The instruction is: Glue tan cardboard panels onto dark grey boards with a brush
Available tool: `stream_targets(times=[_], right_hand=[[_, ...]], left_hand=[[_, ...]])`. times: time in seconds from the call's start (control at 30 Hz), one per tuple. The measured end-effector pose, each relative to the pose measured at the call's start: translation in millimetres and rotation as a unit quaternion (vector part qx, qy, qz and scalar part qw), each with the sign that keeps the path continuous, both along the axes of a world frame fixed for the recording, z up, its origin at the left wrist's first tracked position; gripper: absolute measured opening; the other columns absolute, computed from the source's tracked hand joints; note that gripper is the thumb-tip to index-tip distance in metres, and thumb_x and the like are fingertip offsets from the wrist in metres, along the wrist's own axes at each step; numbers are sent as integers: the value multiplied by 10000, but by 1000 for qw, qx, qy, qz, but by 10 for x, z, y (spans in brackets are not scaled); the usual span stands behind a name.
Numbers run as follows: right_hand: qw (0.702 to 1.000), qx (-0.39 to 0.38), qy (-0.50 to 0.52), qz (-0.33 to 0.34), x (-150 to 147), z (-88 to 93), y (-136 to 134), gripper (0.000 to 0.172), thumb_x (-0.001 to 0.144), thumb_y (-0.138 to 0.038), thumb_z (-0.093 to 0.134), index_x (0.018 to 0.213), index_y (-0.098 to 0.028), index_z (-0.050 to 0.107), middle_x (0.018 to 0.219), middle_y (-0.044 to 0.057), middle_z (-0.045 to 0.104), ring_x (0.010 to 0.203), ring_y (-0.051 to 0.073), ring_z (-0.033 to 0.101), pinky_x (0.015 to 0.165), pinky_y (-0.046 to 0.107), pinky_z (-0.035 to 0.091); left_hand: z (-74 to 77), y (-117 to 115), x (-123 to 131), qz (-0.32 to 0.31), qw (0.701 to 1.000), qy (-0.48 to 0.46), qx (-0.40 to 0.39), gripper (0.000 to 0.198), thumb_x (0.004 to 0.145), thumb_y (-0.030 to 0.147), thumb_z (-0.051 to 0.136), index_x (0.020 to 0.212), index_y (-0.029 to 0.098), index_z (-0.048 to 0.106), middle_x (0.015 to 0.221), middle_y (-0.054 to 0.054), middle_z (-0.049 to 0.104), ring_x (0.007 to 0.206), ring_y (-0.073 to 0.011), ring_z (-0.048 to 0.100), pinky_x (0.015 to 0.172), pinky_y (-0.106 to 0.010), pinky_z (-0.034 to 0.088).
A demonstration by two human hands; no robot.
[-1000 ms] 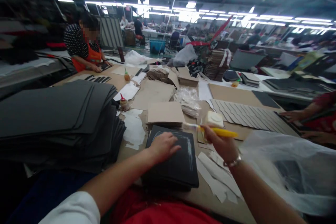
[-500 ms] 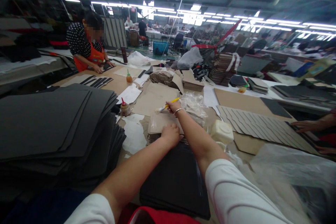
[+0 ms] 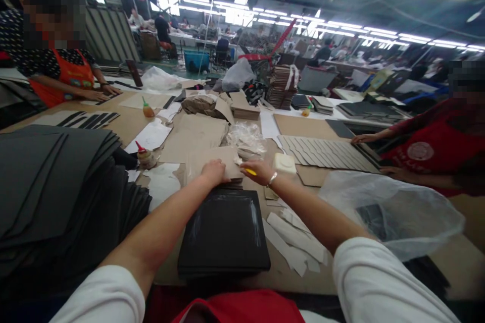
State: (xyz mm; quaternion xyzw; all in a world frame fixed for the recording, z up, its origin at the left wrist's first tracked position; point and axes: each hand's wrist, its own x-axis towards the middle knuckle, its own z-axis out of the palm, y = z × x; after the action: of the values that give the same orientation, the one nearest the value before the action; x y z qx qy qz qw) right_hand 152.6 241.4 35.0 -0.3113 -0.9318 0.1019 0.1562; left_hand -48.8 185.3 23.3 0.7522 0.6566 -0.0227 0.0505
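Note:
My left hand [image 3: 214,171] lies flat on a small stack of tan card sheets [image 3: 212,164], at its near edge. My right hand [image 3: 257,171] is shut on a yellow-handled brush [image 3: 250,172], whose handle is mostly hidden by my fingers, and it rests at the stack's right corner. Nearer to me sits a dark, flat pile of black sheets [image 3: 223,232], with a glue-streaked top. A pale cream block [image 3: 284,163] stands just right of my right hand.
Tall stacks of dark sheets [image 3: 49,186] fill the table's left side. A glue bottle [image 3: 144,157] stands beside them, and a clear plastic bag [image 3: 394,212] lies at right. Co-workers' hands [image 3: 364,138] work at a grey cut-piece array [image 3: 326,154] and at the far left.
My right hand has dropped from above the tan card to its right corner, with the brush still in it. My left hand stays on the tan card. The view has swung, tilting the scene.

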Motion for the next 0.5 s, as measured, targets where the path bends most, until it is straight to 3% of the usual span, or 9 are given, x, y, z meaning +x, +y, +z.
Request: stream_targets(times=[0.07,0.17,0.27,0.37,0.43,0.5], right_hand=[[999,-36,1,27,203,34,-298,218,813,-335,583,934,-194,697,859,85,679,750,155,613,705,263,453],[987,-100,121,-26,481,191,-618,272,808,-422,572,924,-203,685,829,70,677,722,150,615,692,272,469],[927,-149,317,-134,640,372,-781,405,824,-523,493,1035,-198,611,780,43,665,566,116,592,556,251,478],[867,-191,421,-189,606,443,-851,466,828,-576,432,1107,-205,483,748,18,654,476,100,570,458,222,455],[859,-203,423,-205,473,414,-885,434,819,-578,437,1056,-215,432,773,17,655,503,99,589,456,205,455],[865,-206,403,-215,289,350,-932,381,811,-551,463,989,-220,405,823,23,651,559,100,607,473,195,459]], left_hand=[[24,37,-29,-1,1000,-1,-17,576,674,587,627,1025,132,654,1088,-149,599,1002,-257,578,828,-294,441],[81,88,-42,-23,999,-26,-21,503,630,550,668,911,133,689,998,-143,649,915,-253,609,767,-280,437],[210,79,-42,-38,997,-61,11,298,657,417,667,807,161,686,880,-100,683,862,-230,613,744,-269,427],[484,-22,-114,-4,993,-74,90,213,764,262,521,894,147,646,971,-116,661,916,-216,590,795,-288,420],[730,-144,-194,58,965,-142,213,235,783,212,452,937,120,604,983,-135,636,930,-216,576,819,-318,425],[959,-311,-238,119,879,-298,353,219,760,213,460,924,120,573,902,-99,624,859,-191,584,786,-319,456]])
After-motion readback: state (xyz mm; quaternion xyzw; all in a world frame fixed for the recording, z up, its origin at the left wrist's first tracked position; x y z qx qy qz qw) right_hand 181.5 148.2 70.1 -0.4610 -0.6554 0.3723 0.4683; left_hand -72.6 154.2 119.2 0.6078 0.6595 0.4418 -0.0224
